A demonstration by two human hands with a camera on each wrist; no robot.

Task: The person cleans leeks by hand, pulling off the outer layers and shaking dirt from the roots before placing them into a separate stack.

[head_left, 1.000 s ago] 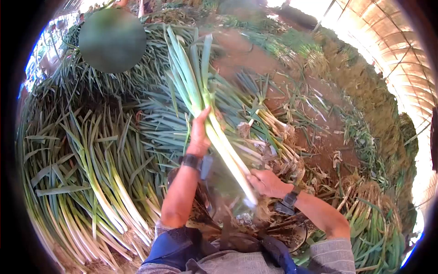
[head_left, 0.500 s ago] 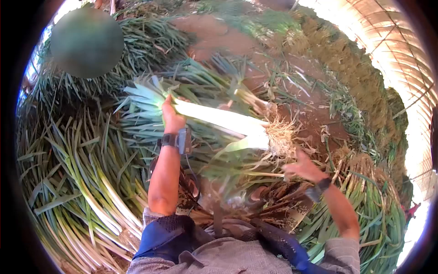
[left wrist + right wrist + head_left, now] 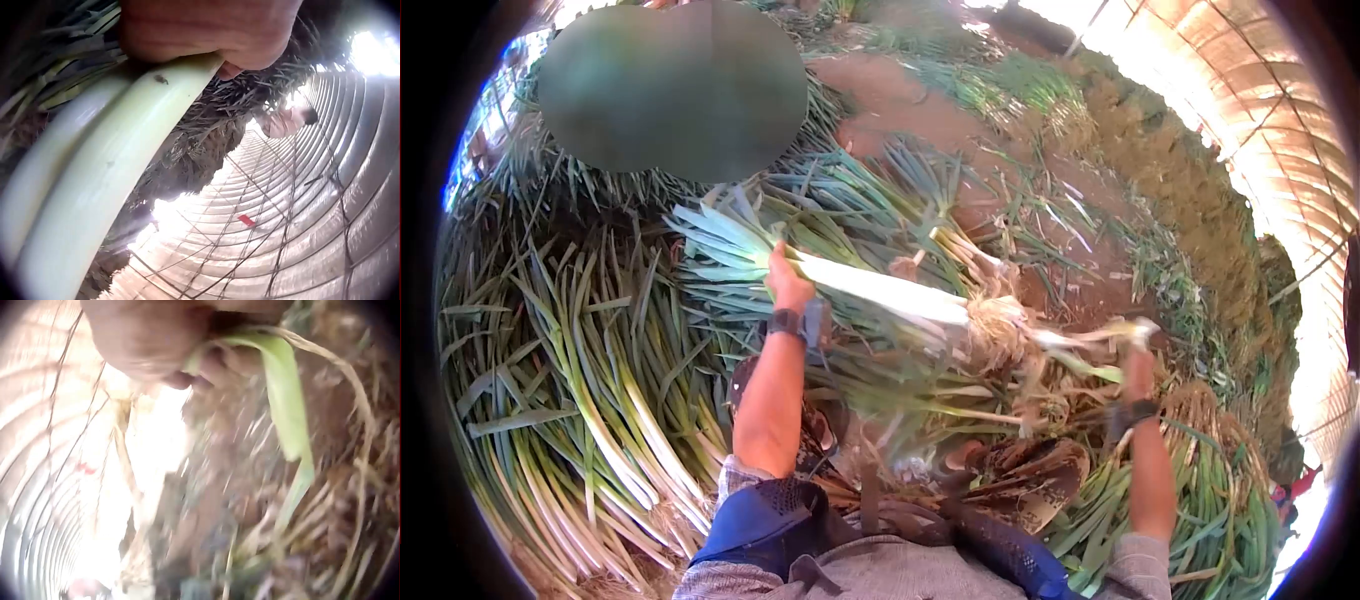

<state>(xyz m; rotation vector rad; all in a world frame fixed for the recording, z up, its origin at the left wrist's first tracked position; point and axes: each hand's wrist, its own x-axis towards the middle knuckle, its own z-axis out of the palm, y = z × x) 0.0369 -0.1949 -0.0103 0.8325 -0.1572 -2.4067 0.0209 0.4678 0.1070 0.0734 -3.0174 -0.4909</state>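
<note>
My left hand (image 3: 790, 280) grips a pair of leeks (image 3: 885, 296) just below their green tops. The white stalks point right, with shaggy roots (image 3: 997, 322) at their end. In the left wrist view two pale stalks (image 3: 115, 162) lie side by side under my curled left fingers. Out to the right, my right hand (image 3: 1138, 375) holds a stripped outer leaf (image 3: 1090, 350), which trails from the root end. The right wrist view is blurred; there a limp yellow-green leaf (image 3: 284, 394) and a dry strand (image 3: 359, 394) hang from the curled fingers.
A heap of leeks (image 3: 590, 400) lies on my left, white ends towards me. Several more leeks (image 3: 975, 250) lie ahead, roots to the right. On the right is another leafy pile (image 3: 1200, 490). Peeled scraps litter the brown ground (image 3: 900, 105). A ribbed tunnel roof (image 3: 1250, 110) curves overhead.
The leeks swung from upright to lying across, roots to the right. My right hand left the stalks, was empty half a second ago, and now pulls a leaf out to the right.
</note>
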